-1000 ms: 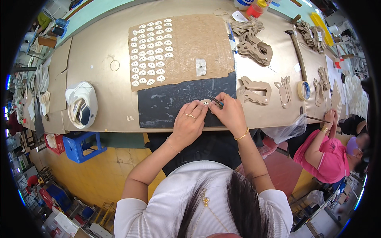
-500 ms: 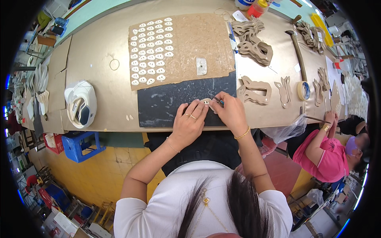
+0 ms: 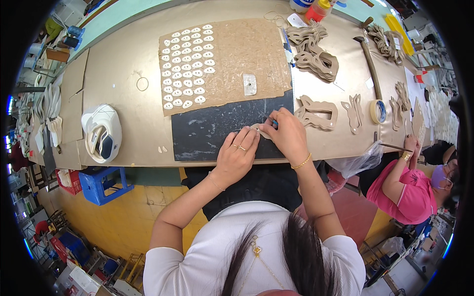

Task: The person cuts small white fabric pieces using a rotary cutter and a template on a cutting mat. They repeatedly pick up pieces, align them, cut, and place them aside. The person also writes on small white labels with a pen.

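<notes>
On the black cutting mat [image 3: 217, 130], a small beige-and-white piece [image 3: 260, 131] lies at the fingertips of both hands. My left hand [image 3: 237, 154] holds the piece down from the left, its fingers pressed together. From the right, my right hand [image 3: 286, 134] has its thumb and fingers closed around a slim tool [image 3: 273, 121] with a blue part; the thumb rests by the piece. Fingers cover most of the tool, so its kind cannot be told. Beyond the mat, a brown sheet [image 3: 227, 59] carries rows of small white pieces with holes [image 3: 186, 65].
A white shoe [image 3: 102, 133] stands at the left. To the right lie stacked beige cut-outs [image 3: 316, 64], a tape roll [image 3: 378, 111] and a hammer [image 3: 369, 66]. A metal plate [image 3: 250, 85] sits on the brown sheet. Another person [image 3: 407, 190] works at the far right.
The slim tool, earlier pointing up and left over the piece, is now tucked back into my right hand. My left hand stays on the piece.
</notes>
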Available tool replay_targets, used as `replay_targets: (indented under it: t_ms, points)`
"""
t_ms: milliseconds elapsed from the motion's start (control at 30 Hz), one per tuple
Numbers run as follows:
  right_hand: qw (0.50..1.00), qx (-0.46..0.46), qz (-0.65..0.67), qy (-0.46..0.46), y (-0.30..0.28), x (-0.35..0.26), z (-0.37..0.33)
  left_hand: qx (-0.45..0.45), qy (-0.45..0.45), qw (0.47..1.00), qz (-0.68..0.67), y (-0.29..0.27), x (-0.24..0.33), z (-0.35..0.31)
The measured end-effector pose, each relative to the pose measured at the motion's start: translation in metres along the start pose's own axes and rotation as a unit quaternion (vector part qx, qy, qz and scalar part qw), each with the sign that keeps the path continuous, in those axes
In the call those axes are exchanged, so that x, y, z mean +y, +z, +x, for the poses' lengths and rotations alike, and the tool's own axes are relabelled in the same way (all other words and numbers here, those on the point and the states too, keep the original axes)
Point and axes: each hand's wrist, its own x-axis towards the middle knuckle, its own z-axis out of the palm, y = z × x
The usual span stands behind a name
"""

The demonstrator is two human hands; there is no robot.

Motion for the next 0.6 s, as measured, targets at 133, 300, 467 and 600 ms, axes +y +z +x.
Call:
replay_targets:
  t_ms: [133, 300, 467, 600]
  points:
    - [1.0, 0.006, 0.022, -0.003, 0.004, 0.004, 0.004, 0.001, -0.005, 1.0, -0.01, -0.001, 0.001, 0.001]
    - [1.0, -0.019, 0.017, 0.009, -0.001, 0.0, 0.007, 0.007, -0.026, 0.999, -0.019, -0.002, 0.004, 0.005]
    - [0.999, -0.032, 0.017, 0.015, -0.001, -0.003, 0.009, -0.002, -0.043, 0.999, -0.032, -0.003, 0.005, 0.009]
    - [1.0, -0.03, -0.006, 0.006, -0.002, -0.005, 0.01, -0.016, -0.052, 0.997, -0.057, -0.01, 0.005, 0.001]
